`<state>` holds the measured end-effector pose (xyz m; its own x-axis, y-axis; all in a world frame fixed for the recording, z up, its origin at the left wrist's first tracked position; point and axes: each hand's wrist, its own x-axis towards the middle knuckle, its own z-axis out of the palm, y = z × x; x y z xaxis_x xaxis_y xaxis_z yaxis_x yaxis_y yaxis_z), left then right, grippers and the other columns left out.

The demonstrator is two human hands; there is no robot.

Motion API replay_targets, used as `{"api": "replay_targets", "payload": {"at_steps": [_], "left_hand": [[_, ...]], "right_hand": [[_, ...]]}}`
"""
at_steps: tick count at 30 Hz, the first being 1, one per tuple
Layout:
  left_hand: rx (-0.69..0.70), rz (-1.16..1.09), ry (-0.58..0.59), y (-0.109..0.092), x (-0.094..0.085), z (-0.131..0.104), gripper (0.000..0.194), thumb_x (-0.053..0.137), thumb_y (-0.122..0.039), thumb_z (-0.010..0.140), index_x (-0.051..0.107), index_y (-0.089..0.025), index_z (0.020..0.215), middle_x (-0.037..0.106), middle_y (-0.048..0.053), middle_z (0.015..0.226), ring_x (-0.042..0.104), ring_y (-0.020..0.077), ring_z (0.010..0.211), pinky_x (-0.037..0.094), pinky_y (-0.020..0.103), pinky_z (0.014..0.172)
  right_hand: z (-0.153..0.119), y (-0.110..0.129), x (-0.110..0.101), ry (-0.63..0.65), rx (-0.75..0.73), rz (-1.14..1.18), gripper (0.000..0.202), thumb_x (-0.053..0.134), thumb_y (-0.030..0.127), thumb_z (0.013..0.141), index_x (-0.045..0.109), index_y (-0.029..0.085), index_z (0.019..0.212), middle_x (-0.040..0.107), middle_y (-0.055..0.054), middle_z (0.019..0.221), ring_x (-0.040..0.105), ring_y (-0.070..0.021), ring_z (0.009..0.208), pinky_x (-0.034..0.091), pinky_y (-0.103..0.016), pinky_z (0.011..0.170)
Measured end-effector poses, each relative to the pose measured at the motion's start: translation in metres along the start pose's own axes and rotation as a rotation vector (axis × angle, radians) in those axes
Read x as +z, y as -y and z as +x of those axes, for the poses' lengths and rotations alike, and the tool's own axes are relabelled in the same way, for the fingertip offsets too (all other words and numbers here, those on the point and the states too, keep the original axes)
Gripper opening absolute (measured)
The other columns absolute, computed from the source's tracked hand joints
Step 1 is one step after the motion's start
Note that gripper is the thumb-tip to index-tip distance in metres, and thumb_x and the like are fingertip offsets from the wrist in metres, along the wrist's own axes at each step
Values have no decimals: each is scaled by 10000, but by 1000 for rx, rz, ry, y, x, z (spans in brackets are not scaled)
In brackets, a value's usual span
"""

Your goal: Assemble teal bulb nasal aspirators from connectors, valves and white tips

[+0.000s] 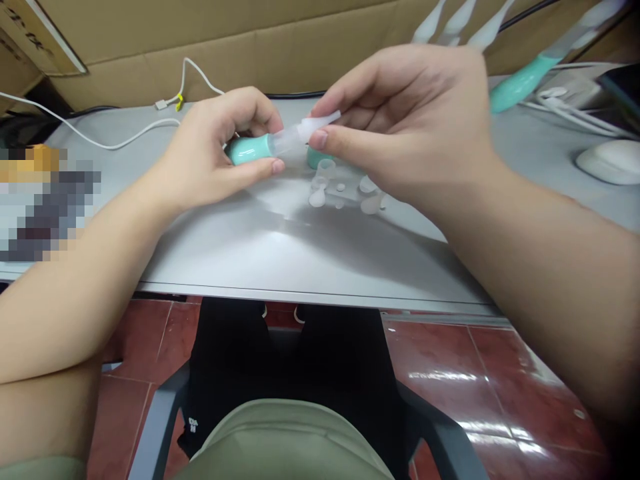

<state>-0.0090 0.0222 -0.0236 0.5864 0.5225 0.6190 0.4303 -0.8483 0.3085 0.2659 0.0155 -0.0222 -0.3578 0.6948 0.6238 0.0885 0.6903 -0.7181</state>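
My left hand [215,133] is wrapped around the glossy teal handle [250,149] of a small tapered device. From the handle's right end a clear barrel [285,142] runs to a white narrow nozzle [320,123]. The fingertips of my right hand [415,120] close around that nozzle; the thumb presses from the near side. Just below those fingertips a second teal piece [317,159] shows partly. Several small translucent soft pieces [326,183], some round and flat, lie on the table under my right hand.
At the back right, several white tapered nozzles [455,23] stand near another teal-handled device [520,83] with a clear barrel. A white mouse [613,162] and cables lie at the right. A white cable [115,143] crosses the grey table [280,257] at left. Cardboard [200,40] rises behind.
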Motion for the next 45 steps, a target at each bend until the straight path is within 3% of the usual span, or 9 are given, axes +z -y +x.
{"api": "replay_targets", "payload": {"at_steps": [5, 10, 16, 21, 27, 38, 42, 45], "left_hand": [[49, 52, -34, -2, 1, 2, 494, 816, -640, 1003, 788, -168, 1142, 755, 50, 963, 714, 173, 813, 597, 363, 738], [64, 121, -26, -4, 1, 3, 409, 781, -579, 1030, 801, -188, 1148, 767, 51, 989, 734, 190, 850, 610, 366, 768], [152, 146, -24, 1, -2, 2, 385, 797, -544, 1009, 801, -179, 1132, 772, 28, 978, 739, 173, 828, 595, 328, 739], [197, 151, -57, 0, -3, 2, 298, 801, -467, 1027, 786, -194, 1146, 755, -7, 955, 752, 155, 813, 595, 314, 722], [187, 241, 10, 4, -1, 2, 440, 730, -623, 1064, 754, -206, 1201, 709, -13, 980, 753, 135, 823, 634, 327, 777], [231, 255, 3, -2, 2, 3, 297, 668, -494, 1110, 733, -218, 1200, 709, -32, 976, 774, 127, 857, 624, 301, 751], [255, 221, -28, 2, 6, 5, 331, 723, -511, 1056, 770, -203, 1167, 736, -6, 937, 743, 127, 811, 589, 266, 725], [254, 188, -61, 5, 9, 6, 313, 767, -506, 1027, 788, -215, 1139, 745, 2, 912, 716, 129, 772, 573, 270, 705]], "right_hand": [[1, -3, -1, 8, -44, -15, 331, 1047, 386, 797, 839, 229, 1001, 816, 0, 1003, 756, -93, 834, 650, -225, 753], [1, -5, -3, 23, -49, -30, 396, 1042, 481, 793, 821, 210, 978, 822, -18, 995, 801, -140, 902, 674, -260, 767], [2, -4, -5, 129, -41, -47, 364, 1046, 434, 794, 835, 244, 1020, 833, 7, 1045, 826, -140, 969, 711, -224, 864], [1, -9, -6, 99, -132, -121, 266, 1006, 363, 859, 842, 241, 1028, 830, 9, 1019, 816, -129, 954, 703, -232, 862], [-2, -12, -9, 82, -169, -191, 237, 950, 413, 918, 847, 219, 1007, 816, -9, 993, 790, -165, 925, 699, -335, 860], [-3, -9, -11, 100, -175, -287, 241, 852, 417, 992, 789, 197, 918, 778, 29, 921, 747, -111, 862, 649, -297, 804], [-5, -9, -10, 69, -176, -295, 317, 846, 475, 996, 800, 171, 916, 773, 13, 910, 742, -131, 856, 644, -327, 812], [-6, -11, -8, 72, -181, -272, 237, 835, 402, 991, 812, 175, 924, 778, 19, 911, 743, -133, 858, 644, -323, 812]]}}
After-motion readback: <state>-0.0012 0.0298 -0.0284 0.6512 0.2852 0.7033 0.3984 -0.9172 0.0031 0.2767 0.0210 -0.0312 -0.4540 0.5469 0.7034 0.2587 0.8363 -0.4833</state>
